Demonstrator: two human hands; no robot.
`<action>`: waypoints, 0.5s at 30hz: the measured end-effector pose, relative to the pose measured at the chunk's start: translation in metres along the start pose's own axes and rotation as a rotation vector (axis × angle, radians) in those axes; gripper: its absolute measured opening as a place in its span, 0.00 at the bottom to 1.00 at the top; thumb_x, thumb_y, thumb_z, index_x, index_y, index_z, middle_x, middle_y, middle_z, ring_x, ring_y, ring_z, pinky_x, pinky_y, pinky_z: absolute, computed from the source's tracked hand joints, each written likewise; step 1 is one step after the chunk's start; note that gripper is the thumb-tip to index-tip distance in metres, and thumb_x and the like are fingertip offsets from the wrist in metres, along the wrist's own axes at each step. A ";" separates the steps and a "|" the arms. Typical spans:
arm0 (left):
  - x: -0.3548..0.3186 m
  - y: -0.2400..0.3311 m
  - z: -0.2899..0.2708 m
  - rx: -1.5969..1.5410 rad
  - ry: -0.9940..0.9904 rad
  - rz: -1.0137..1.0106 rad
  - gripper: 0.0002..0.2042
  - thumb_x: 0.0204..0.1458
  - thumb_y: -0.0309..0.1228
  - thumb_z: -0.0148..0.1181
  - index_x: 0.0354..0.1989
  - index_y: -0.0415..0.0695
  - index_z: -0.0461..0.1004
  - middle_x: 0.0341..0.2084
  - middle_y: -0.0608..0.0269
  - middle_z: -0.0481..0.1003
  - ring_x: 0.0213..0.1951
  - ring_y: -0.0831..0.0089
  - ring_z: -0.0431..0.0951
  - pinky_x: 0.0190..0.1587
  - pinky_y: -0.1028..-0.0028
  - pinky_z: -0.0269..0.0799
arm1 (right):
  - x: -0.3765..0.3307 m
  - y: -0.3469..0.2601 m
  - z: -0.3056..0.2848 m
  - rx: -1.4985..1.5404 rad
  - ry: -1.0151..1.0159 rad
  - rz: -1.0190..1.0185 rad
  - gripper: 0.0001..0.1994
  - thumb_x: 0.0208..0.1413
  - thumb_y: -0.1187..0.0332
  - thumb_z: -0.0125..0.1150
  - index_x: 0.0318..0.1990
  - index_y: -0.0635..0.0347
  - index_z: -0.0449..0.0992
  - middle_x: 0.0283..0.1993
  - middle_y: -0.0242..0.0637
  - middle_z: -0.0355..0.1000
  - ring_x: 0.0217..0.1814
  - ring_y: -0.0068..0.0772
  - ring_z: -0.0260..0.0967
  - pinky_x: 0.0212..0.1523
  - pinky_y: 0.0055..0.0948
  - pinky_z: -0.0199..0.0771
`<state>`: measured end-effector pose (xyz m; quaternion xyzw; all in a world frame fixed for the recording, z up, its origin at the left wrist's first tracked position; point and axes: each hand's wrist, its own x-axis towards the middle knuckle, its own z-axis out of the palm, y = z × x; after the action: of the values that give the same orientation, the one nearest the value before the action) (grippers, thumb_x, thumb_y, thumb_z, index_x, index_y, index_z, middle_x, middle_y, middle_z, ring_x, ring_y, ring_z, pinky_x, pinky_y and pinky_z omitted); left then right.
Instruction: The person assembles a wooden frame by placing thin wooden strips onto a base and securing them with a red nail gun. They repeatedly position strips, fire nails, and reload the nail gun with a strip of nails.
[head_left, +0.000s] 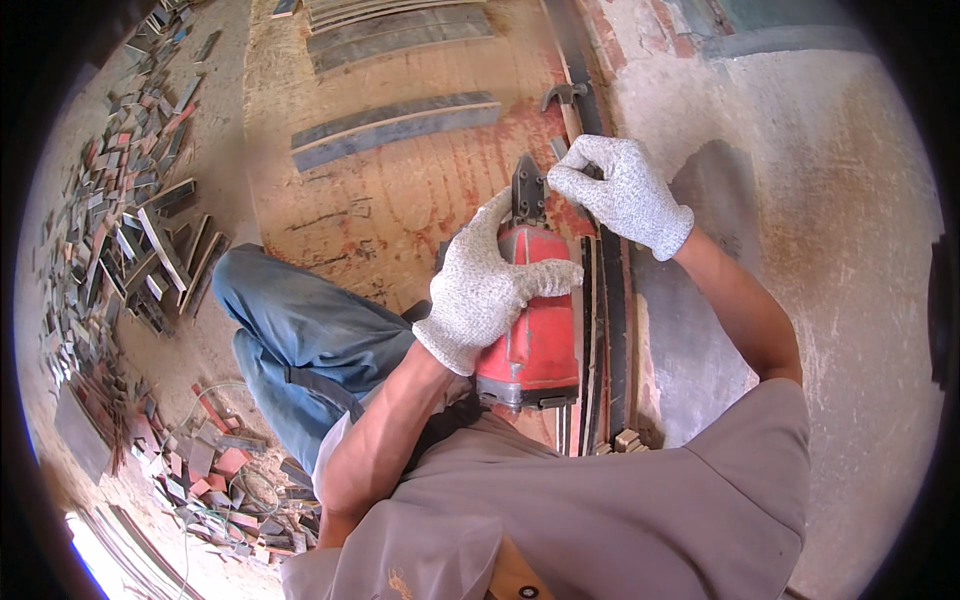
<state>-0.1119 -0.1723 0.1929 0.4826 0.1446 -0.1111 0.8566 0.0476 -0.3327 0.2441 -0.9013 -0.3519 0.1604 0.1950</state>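
Note:
A red nail gun (541, 330) with a black bolted nose (528, 190) lies in front of my body, its nose pointing away from me. My left hand (480, 285), in a speckled white knit glove, grips the tool around its body, with one finger stretched across the red housing. Beside the tip of the nose, my right hand (625, 195), gloved the same way, has its thumb and forefinger brought together. Whatever they may pinch is too small to make out. Just beyond the right hand lies a claw hammer (570, 110) with a wooden handle.
Dark-faced wood strips (395, 130) lie on the stained board (350, 215) ahead. A long black rail (617, 330) runs along the right side, next to a concrete surface (830, 250). Scattered wood offcuts (150, 250) cover the floor at left, near my bent leg (310, 320).

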 end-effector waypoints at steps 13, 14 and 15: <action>0.003 -0.006 0.002 0.009 -0.010 0.001 0.48 0.39 0.33 0.83 0.71 0.38 0.65 0.51 0.57 0.79 0.49 0.71 0.80 0.54 0.66 0.79 | 0.001 -0.005 0.001 -0.024 -0.062 0.097 0.10 0.60 0.67 0.69 0.32 0.65 0.81 0.25 0.35 0.72 0.28 0.18 0.68 0.30 0.30 0.69; 0.003 -0.006 0.002 0.010 -0.011 0.001 0.47 0.39 0.33 0.83 0.71 0.37 0.65 0.51 0.57 0.79 0.49 0.71 0.80 0.54 0.66 0.79 | 0.003 -0.007 0.000 -0.023 -0.084 0.125 0.10 0.60 0.67 0.69 0.32 0.66 0.81 0.25 0.35 0.72 0.27 0.19 0.68 0.30 0.30 0.69; 0.003 -0.005 0.002 0.010 -0.012 0.001 0.47 0.39 0.33 0.83 0.71 0.37 0.65 0.51 0.57 0.79 0.49 0.71 0.80 0.54 0.66 0.79 | 0.004 -0.009 0.000 -0.022 -0.105 0.153 0.10 0.60 0.67 0.69 0.32 0.66 0.80 0.25 0.35 0.72 0.27 0.20 0.69 0.30 0.31 0.69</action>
<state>-0.1106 -0.1771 0.1890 0.4863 0.1388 -0.1143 0.8551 0.0454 -0.3244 0.2479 -0.9180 -0.2935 0.2181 0.1534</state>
